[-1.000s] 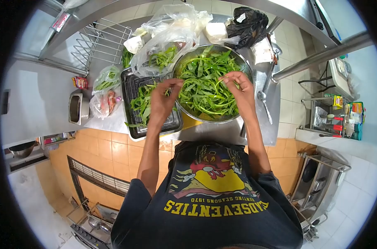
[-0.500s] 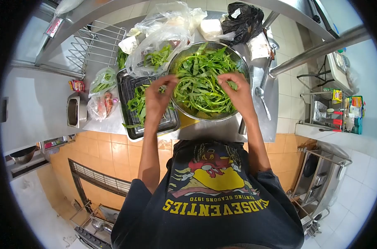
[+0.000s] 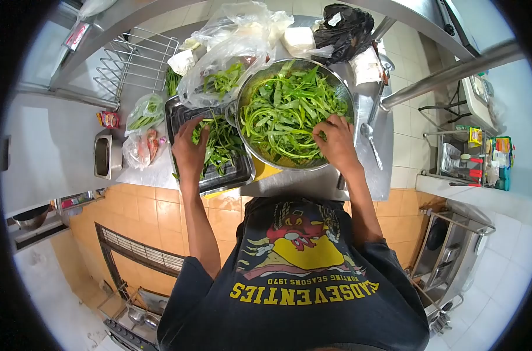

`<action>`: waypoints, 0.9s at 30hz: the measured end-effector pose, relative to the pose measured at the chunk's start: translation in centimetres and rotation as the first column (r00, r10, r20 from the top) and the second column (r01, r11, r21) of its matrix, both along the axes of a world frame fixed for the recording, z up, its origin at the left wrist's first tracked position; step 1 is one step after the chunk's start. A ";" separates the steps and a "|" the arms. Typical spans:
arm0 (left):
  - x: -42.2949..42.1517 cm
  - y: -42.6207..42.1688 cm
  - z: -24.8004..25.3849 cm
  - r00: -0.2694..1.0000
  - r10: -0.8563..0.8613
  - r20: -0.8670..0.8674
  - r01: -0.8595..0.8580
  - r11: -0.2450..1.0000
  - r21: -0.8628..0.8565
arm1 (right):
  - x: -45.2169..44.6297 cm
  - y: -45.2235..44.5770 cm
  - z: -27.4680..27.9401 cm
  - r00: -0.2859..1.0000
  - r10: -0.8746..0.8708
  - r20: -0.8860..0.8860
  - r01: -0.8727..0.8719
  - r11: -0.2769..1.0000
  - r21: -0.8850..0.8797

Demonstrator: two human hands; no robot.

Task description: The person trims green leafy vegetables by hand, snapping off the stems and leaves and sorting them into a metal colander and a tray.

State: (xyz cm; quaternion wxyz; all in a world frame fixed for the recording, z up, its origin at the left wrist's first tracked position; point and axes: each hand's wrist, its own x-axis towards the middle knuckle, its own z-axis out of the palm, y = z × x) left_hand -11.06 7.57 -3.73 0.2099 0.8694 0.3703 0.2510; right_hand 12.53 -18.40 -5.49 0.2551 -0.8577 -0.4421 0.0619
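Note:
A round metal strainer holds a heap of long green leaves and stems. To its left lies a black rectangular tray with more greens in it. My left hand is over the tray's left part, thumb and fingers apart, at the edge of the greens; nothing shows held in it. My right hand is at the strainer's right side over the greens, fingers bent together; whatever they pinch, if anything, is too small to make out.
Behind the tray lies a clear plastic bag with greens. A black bag is at the back. Smaller bags and a metal container stand left, a wire rack back left, a spoon right. A metal post crosses the right.
My left hand has moved left and down from the strainer's edge to the tray, its fingers spreading. My right hand has moved slightly down and stays over the strainer.

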 end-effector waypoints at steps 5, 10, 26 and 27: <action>4.1 -3.0 1.2 0.968 -0.080 0.239 0.139 0.961 -0.238 | 1.4 0.3 3.2 0.939 0.036 -0.341 0.069 0.954 0.292; 8.2 -7.0 3.5 0.889 -0.142 0.436 0.330 0.857 -0.395 | 1.6 1.3 7.5 0.731 0.134 -0.669 0.213 0.886 0.411; 12.2 -10.3 3.3 0.816 -0.071 0.573 0.489 0.612 -0.621 | 0.9 3.1 5.3 0.735 0.279 -0.617 0.033 0.895 0.444; 12.1 -10.2 3.1 0.819 -0.045 0.573 0.481 0.599 -0.640 | 0.5 3.3 5.2 0.721 0.264 -0.640 0.088 0.882 0.463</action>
